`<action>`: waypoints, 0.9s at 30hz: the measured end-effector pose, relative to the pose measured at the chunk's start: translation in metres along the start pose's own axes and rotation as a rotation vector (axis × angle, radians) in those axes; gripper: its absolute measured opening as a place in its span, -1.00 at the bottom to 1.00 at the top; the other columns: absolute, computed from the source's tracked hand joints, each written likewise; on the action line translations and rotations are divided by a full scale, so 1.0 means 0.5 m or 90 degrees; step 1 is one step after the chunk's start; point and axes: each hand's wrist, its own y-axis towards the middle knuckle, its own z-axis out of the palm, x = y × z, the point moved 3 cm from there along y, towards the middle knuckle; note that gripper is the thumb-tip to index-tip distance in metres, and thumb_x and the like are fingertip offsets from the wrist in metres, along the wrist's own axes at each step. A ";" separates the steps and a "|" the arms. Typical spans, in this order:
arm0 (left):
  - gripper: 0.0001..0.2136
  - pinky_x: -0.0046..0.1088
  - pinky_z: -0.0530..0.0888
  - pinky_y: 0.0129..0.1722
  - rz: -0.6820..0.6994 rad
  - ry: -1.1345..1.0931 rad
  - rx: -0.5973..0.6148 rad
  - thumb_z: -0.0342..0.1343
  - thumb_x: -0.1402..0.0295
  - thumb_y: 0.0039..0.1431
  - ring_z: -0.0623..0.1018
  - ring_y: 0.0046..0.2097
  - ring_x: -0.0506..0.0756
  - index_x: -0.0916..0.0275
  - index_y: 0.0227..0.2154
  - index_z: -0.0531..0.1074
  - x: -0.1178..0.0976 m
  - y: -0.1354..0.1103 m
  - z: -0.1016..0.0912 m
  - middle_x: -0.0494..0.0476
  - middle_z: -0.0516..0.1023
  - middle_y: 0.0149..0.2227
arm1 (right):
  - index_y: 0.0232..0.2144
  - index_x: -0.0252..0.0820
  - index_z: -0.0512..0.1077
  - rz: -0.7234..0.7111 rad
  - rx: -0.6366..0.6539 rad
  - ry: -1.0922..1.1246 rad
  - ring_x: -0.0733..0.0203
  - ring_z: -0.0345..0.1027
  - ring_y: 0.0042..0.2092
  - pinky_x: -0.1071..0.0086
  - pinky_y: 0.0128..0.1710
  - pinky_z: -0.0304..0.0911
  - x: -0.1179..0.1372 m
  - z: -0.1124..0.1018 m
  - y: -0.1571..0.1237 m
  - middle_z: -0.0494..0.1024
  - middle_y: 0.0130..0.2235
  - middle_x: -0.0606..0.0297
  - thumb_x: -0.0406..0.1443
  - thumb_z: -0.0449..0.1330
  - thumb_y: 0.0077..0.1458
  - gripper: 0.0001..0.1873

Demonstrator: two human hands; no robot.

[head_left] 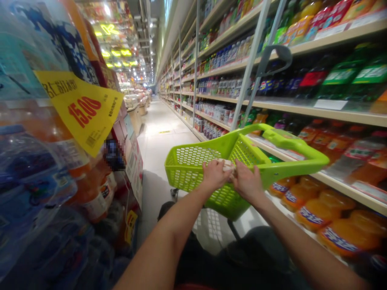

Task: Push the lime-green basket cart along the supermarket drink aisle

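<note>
A small whitish item (229, 165) with brownish-red marks is held between my two hands, just over the near side of a lime-green shopping cart (193, 177). My left hand (215, 174) has its fingers closed around the item's left end. On its right side, my right hand (248, 180) grips it with bent fingers. Much of the item is hidden by the fingers, so its kind cannot be made out. The cart's basket has perforated walls, and its handle (311, 159) points to the right, close to the shelves.
Shelves of drinks (320, 108) line the right side, with large orange soda bottles (311, 213) at the bottom. Stacked bottles (39, 169) and a yellow price sign (84, 112) stand close on the left. A tiled aisle (157, 117) runs ahead between them.
</note>
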 end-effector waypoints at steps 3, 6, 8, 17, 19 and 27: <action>-0.60 -0.01 0.04 0.15 0.002 0.056 -0.005 -0.14 0.10 0.15 0.28 0.06 0.16 0.18 -0.01 0.25 -0.010 0.007 0.014 0.18 0.30 0.05 | 0.10 -0.46 0.10 -0.011 -0.012 -0.036 -0.04 0.22 0.04 -0.02 0.05 -0.03 -0.008 0.007 -0.003 0.41 -0.02 -0.08 -0.39 -0.09 0.04 -0.46; -0.63 0.01 0.01 0.16 0.021 0.072 -0.008 -0.18 0.19 0.19 0.23 0.11 0.15 0.17 0.03 0.20 -0.014 0.013 0.034 0.18 0.25 0.10 | 0.06 -0.48 0.16 -0.017 -0.013 -0.054 -0.04 0.22 0.04 0.03 0.04 0.00 -0.008 0.017 -0.002 0.43 -0.05 -0.07 -0.39 -0.09 0.05 -0.50; -0.62 0.02 -0.03 0.17 0.030 0.081 0.005 -0.19 0.24 0.20 0.24 0.11 0.14 0.15 0.08 0.13 -0.010 0.016 0.046 0.17 0.27 0.10 | 0.05 -0.49 0.17 -0.018 -0.006 -0.061 -0.04 0.20 0.05 0.03 0.05 -0.01 -0.007 0.019 -0.001 0.43 -0.04 -0.06 -0.40 -0.08 0.03 -0.50; -0.57 -0.02 -0.19 0.21 -0.043 0.122 -0.034 -0.22 0.41 0.18 0.17 0.19 0.10 0.13 0.13 0.10 0.163 -0.008 0.039 0.13 0.23 0.16 | 0.12 -0.45 0.10 0.024 0.060 -0.050 -0.07 -0.02 0.19 -0.09 0.13 -0.23 0.008 0.020 -0.007 0.27 0.11 0.00 -0.41 -0.02 -0.06 -0.37; -0.57 -0.02 -0.17 0.21 -0.071 0.141 -0.065 -0.20 0.41 0.17 0.17 0.20 0.08 0.16 0.12 0.11 0.212 -0.015 0.036 0.14 0.21 0.17 | 0.12 -0.45 0.11 0.013 0.080 -0.034 -0.07 -0.04 0.19 -0.09 0.14 -0.25 0.025 0.032 -0.001 0.25 0.13 0.01 -0.40 -0.01 -0.06 -0.37; -0.57 0.05 -0.18 0.18 -0.027 0.177 -0.129 -0.16 0.42 0.16 0.16 0.20 0.10 0.16 0.12 0.12 0.269 -0.016 0.058 0.18 0.21 0.17 | 0.13 -0.38 0.12 -0.052 0.122 0.027 -0.02 -0.06 0.21 -0.05 0.16 -0.29 0.113 0.087 0.041 0.22 0.15 0.07 -0.41 -0.02 -0.02 -0.40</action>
